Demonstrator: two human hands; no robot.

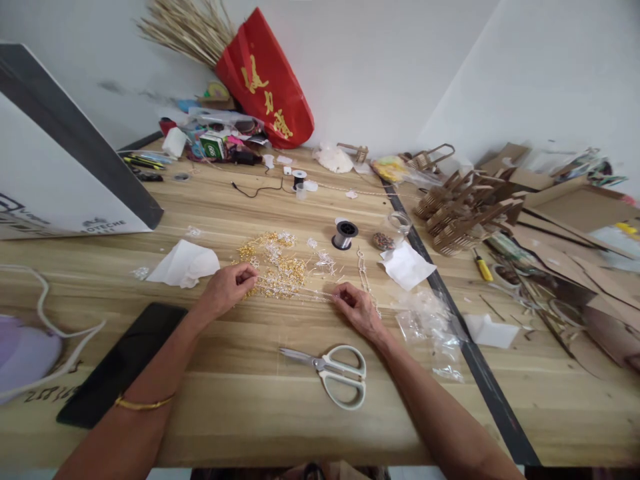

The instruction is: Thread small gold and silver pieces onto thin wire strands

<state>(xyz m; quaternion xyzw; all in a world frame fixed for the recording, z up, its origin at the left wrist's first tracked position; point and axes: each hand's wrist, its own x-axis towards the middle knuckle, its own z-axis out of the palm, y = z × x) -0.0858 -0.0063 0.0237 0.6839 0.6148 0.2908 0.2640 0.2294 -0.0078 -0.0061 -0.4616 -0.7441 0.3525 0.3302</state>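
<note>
- The wooden table (240, 427) is the biggest thing here, and the scissors (319, 364) lie on it in front of you.
- A big white box (65, 173) stands far to the left of the scissors and farther from you.
- A red bag (267, 73) with gold writing leans on the wall, far past the scissors. Dry stalks (193, 30) poke out of it.
- Little brown baskets (453, 213) sit in a bunch, past the scissors and well to the right.
- A flat black slab (123, 363) lies left of the scissors, partly behind your left arm.
- Clear plastic bags (433, 327) lie right of the scissors and a bit past them.
- Your left hand (234, 288) is past the scissors, to the left. Its fingertips are pinched together on one end of a thin strand.
- Your right hand (357, 310) is past the scissors, a little to the right. Its thumb and finger are closed on the other end.
- A dark spool (345, 235) stands past the scissors and past your right hand.
- The thin pale strand (310, 293) stretches between your two hands, just past the scissors.
- Tiny gold and silver beads (287, 272) are heaped past the scissors, right behind the strand.
</note>
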